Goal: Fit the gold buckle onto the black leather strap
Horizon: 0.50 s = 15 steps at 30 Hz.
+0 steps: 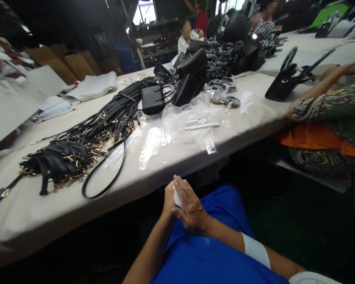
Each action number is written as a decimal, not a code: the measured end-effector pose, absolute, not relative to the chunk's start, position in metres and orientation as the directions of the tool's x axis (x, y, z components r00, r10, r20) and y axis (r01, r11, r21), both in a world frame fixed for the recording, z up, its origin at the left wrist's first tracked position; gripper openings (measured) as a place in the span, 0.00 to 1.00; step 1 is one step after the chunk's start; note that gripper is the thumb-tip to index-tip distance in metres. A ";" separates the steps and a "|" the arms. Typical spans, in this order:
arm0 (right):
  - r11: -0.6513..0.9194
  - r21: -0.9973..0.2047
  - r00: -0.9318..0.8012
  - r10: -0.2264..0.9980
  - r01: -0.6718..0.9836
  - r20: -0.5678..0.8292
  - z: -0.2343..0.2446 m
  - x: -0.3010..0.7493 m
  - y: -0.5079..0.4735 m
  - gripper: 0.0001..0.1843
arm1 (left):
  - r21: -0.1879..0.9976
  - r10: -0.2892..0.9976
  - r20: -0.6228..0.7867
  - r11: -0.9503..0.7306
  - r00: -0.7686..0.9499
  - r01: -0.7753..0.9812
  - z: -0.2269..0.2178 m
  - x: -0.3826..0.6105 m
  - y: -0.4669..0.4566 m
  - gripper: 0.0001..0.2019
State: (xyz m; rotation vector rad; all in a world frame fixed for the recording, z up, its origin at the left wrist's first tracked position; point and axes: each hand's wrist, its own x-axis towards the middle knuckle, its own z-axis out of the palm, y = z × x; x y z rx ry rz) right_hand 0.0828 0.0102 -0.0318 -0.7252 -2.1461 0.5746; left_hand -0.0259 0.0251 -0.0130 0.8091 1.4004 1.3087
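Below the near edge of the tabletop (165,165), the right hand (192,211) lies flat over the left hand (169,199), pressing a small white piece (176,199) between them. Held so loosely, the piece could slip onto the blue lap (219,244).
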 end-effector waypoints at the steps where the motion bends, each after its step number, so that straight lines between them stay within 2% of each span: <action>1: 0.747 -0.592 -0.530 0.648 0.303 0.547 -0.030 0.083 0.009 0.37 | 0.961 0.927 -0.242 0.190 -0.285 -0.200 -0.011 -0.026 0.028 0.15; 5: 0.775 -0.564 -0.540 0.616 0.285 0.573 -0.029 0.083 0.002 0.38 | 0.911 0.887 -0.309 0.173 -0.342 -0.375 -0.003 -0.028 0.041 0.18; 8: 0.780 -0.578 -0.610 0.584 0.239 0.535 -0.041 0.086 -0.007 0.38 | 0.893 0.860 -0.294 0.091 -0.416 -0.441 0.008 -0.038 0.056 0.19; 11: 0.801 -0.584 -0.735 0.475 0.133 0.484 -0.051 0.092 -0.014 0.29 | 0.893 0.854 -0.216 -0.023 -0.473 -0.450 0.029 -0.054 0.070 0.19; 13: 0.804 -0.587 -0.698 0.472 0.091 0.539 -0.043 0.101 -0.008 0.22 | 0.915 0.862 -0.128 -0.089 -0.491 -0.393 0.042 -0.063 0.075 0.18; 15: 0.804 -0.584 -0.540 0.541 0.108 0.645 -0.016 0.112 0.007 0.21 | 0.952 0.871 -0.040 -0.116 -0.490 -0.284 0.048 -0.066 0.074 0.15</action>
